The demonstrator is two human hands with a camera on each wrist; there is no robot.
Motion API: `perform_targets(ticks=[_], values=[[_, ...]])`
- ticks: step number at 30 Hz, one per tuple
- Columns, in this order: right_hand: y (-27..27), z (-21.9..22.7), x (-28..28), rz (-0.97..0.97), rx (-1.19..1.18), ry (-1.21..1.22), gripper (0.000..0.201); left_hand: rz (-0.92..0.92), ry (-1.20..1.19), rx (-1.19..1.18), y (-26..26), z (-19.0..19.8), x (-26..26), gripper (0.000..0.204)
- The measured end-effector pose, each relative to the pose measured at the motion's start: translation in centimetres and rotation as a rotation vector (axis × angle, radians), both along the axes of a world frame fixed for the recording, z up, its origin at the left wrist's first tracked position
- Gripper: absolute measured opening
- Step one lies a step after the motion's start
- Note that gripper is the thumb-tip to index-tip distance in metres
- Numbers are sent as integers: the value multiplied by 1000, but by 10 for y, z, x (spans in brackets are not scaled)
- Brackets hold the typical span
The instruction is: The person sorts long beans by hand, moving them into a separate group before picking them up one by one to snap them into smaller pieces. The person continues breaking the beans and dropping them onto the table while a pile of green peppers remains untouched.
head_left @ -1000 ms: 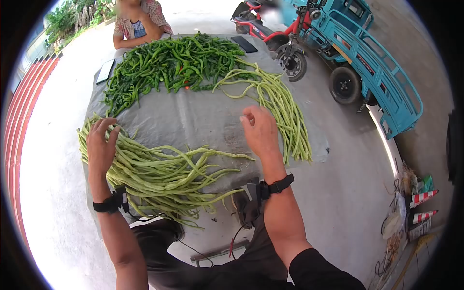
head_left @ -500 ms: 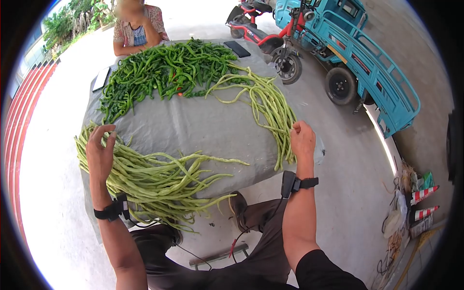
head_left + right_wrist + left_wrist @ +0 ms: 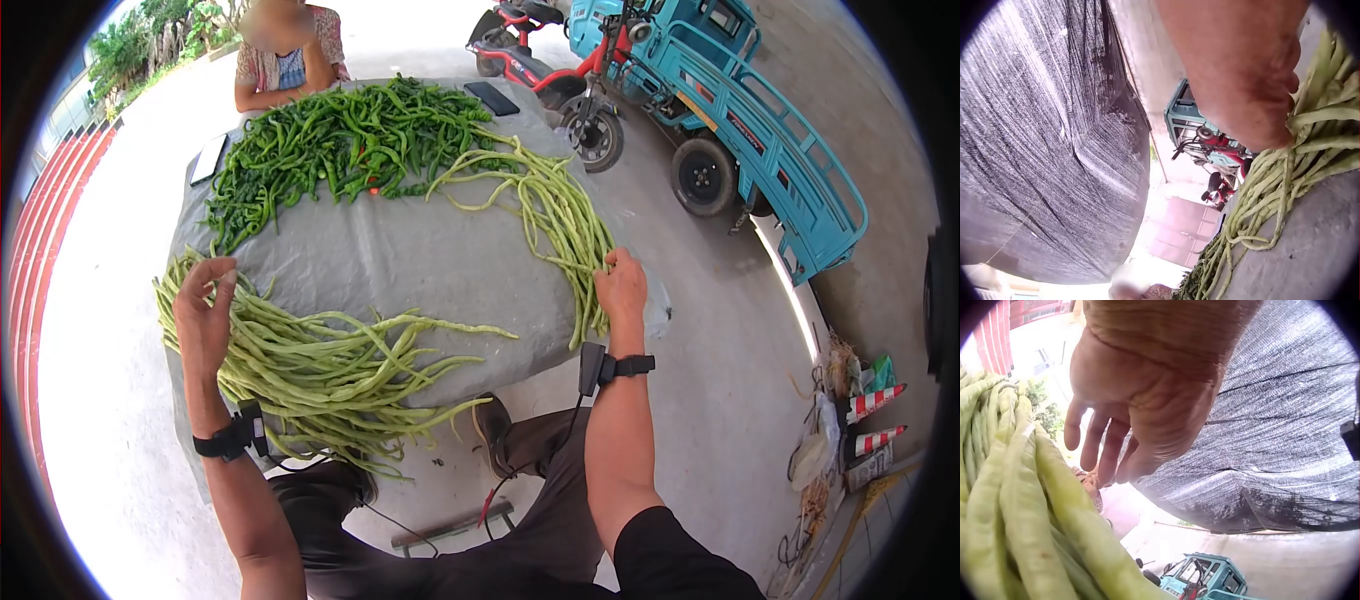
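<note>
A large pile of long beans (image 3: 320, 365) lies across the near left of the table, its ends hanging over the edge. My left hand (image 3: 203, 315) is over the left end of this pile, holding nothing; the left wrist view shows its fingers (image 3: 1110, 450) relaxed beside the beans (image 3: 1029, 506). A smaller bunch of long beans (image 3: 560, 215) runs down the right side. At its near end my right hand (image 3: 622, 292) pinches some beans (image 3: 1310, 134) between curled fingers. Green peppers (image 3: 350, 140) are heaped along the far side.
A grey sheet (image 3: 400, 250) covers the table. Two phones lie by the peppers, a white one (image 3: 208, 158) at left and a black one (image 3: 492, 98) at right. A person (image 3: 290, 60) leans on the far edge. A red scooter (image 3: 540, 70) and a blue cargo tricycle (image 3: 760, 130) stand beyond.
My right hand has moved right from over the bare middle of the sheet to the near end of the right bunch, and its fingers have closed there. My left hand has barely moved.
</note>
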State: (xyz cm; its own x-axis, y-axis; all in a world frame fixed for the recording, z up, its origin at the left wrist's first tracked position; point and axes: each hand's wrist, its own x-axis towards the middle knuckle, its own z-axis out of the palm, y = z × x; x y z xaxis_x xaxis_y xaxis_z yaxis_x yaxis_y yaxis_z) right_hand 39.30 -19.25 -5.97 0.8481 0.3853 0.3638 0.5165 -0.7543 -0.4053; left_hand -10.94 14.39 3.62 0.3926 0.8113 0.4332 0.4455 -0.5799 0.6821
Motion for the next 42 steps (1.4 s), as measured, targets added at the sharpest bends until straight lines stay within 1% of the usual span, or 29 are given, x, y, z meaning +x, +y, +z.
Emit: perform_targets(ticks=[2,5,8,11,14,17,20,23,24,26,29,30,33,36,39,41,42], values=[[0,-1,1,0,-17,15,32,-10,-24,-16,1,-1,-2,20],[-1,-3,6,-19,22,64,32,-6,-51,-36,0,0,-4,19],[1,-1,10,-80,103,46,29,-20,-84,-51,-1,1,-3,18],[10,17,-4,-10,392,116,26,-59,-131,-67,-4,2,2,16],[23,32,-14,131,760,589,21,-106,-172,-97,-8,0,10,14],[31,45,-28,304,1011,1011,14,-157,-191,-133,-15,1,22,13],[46,49,-46,428,994,1023,18,-223,-208,-176,-31,4,40,12],[64,64,-79,524,912,996,23,-270,-123,-153,-54,15,58,10],[69,63,-87,580,878,930,24,-306,-131,-114,-60,15,65,10],[77,61,-103,688,808,798,25,-367,-102,-130,-72,16,76,12],[87,70,-129,738,780,776,26,-453,-62,-171,-90,19,90,12],[92,69,-137,746,804,756,24,-475,-61,-182,-94,16,94,13],[100,70,-154,706,719,525,19,-516,-44,-218,-106,15,100,14],[102,84,-172,610,650,447,16,-526,-37,-272,-110,6,103,13],[110,86,-187,617,605,256,17,-523,-64,-369,-112,0,106,13],[116,88,-201,665,586,76,18,-504,-89,-451,-114,-4,108,15],[119,88,-208,688,577,-13,19,-530,-221,-476,-113,-14,111,19]])
